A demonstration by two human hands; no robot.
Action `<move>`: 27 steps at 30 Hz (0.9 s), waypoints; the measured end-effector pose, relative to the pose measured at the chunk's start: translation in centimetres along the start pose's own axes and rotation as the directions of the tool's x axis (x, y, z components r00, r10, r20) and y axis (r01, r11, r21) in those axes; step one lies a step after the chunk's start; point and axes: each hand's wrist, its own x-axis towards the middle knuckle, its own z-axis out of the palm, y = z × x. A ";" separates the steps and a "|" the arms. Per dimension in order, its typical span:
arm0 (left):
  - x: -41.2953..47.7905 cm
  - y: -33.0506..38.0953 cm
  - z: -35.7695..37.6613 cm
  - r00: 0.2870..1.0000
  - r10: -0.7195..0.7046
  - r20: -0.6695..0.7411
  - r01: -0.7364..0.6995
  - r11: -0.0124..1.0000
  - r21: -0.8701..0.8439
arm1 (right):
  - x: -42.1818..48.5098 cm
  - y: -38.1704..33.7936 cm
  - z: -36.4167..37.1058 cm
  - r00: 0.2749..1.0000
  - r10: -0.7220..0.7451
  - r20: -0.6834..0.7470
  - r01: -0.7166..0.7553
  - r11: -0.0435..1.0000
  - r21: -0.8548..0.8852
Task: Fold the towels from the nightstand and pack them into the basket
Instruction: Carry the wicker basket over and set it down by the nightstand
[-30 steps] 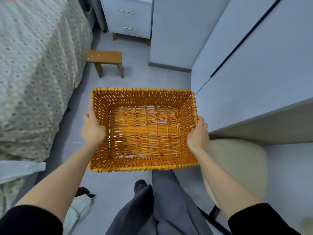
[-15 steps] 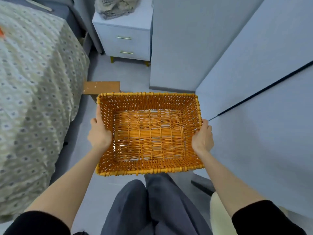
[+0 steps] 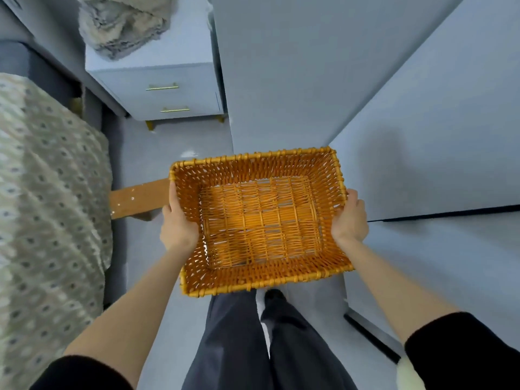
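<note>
The left hand (image 3: 177,226) and right hand (image 3: 349,220) grip the empty wicker basket (image 3: 260,220); the towels (image 3: 121,23) lie unfolded on the nightstand (image 3: 174,91), so 0 are packed.

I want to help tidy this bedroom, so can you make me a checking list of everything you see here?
Surface: nightstand, pale top, partly bare beside the heap; grey floor below.
Job's things: towels lie in an unfolded heap on the nightstand; the orange wicker basket is empty and held above the floor.
Clutter: wooden stool on the floor, partly hidden behind the basket.
Grippers: left hand grips the basket's left side; right hand grips its right side.
Cables: nothing seen.
Surroundings: patterned bed on the left; pale cupboards ahead and on the right.
</note>
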 end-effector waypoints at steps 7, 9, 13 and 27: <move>9.5 2.7 4.4 0.998 0.034 0.052 -0.036 0.999 0.038 | 6.6 -2.8 4.8 0.990 0.142 -0.021 -0.141 0.990 0.025; 11.5 3.1 6.3 0.997 0.031 0.064 -0.034 0.998 0.048 | 8.5 -2.8 6.4 0.987 0.157 -0.027 -0.157 0.987 0.023; 14.9 3.4 11.2 0.996 0.030 0.089 -0.035 0.998 0.058 | 12.0 -1.9 10.3 0.984 0.177 -0.030 -0.177 0.984 0.010; 25.7 -0.4 33.7 0.991 0.015 0.135 -0.026 0.996 0.084 | 25.3 4.5 30.4 0.988 0.151 -0.025 -0.150 0.988 0.034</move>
